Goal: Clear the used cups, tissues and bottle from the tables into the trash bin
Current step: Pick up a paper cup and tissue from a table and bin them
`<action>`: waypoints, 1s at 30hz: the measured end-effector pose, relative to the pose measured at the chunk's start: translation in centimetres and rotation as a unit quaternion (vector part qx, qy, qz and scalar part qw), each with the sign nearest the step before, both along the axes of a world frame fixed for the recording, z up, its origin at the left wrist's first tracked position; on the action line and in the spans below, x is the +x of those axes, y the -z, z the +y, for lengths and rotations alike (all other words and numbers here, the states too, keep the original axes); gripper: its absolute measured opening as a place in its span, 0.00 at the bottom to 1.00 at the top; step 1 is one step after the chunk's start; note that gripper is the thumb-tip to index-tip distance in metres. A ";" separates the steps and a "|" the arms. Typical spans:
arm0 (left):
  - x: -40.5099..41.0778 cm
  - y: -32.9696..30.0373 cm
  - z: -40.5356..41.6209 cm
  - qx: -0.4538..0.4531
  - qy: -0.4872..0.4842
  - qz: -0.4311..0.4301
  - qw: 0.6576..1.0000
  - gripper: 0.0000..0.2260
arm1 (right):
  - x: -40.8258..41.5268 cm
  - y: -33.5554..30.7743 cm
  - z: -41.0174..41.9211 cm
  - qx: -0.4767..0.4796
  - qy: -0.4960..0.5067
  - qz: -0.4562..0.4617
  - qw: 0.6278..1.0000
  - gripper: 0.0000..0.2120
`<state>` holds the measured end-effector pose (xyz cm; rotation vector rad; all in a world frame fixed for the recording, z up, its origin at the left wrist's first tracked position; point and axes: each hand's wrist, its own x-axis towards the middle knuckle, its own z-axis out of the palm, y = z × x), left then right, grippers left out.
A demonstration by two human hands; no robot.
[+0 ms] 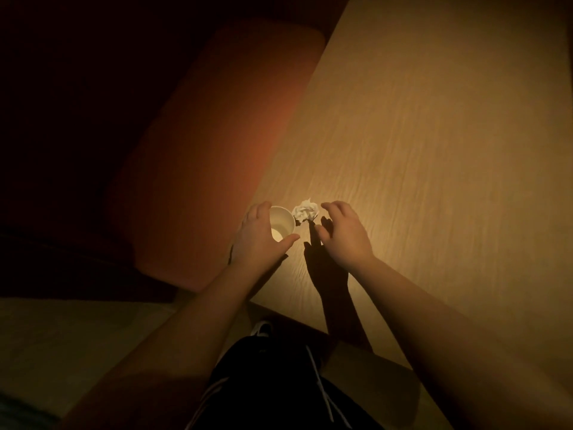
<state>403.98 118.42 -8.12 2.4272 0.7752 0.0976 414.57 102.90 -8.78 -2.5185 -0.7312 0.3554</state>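
A white paper cup (281, 223) stands upright near the left edge of the wooden table (434, 135). My left hand (259, 240) wraps around it, thumb on its near side and fingers on its far left side. A crumpled white tissue (306, 210) lies on the table just right of the cup. My right hand (344, 232) hovers slightly above the table to the right of the tissue, fingers spread and curved, holding nothing. Its shadow falls on the table beneath it. No bottle or trash bin is in view.
An orange-red cushioned seat (210, 144) runs along the table's left side. The table's near corner (257, 302) is close to my legs in dark trousers (279, 383). The room is dim, and the far left is too dark to read.
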 end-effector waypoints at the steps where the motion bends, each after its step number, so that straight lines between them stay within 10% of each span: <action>1: 0.0 0.2 0.6 0.001 -0.004 -0.010 1.000 0.37 | 0.2 0.3 0.8 -0.007 -0.010 -0.002 1.000 0.25; 12: -1.9 1.9 2.9 -0.148 -0.058 -0.052 0.986 0.55 | 0.0 4.0 5.1 -0.100 -0.091 -0.033 0.990 0.27; 30: 1.7 -0.6 2.0 -0.239 -0.001 -0.116 0.964 0.34 | -1.0 0.5 0.9 0.028 0.125 -0.034 0.991 0.08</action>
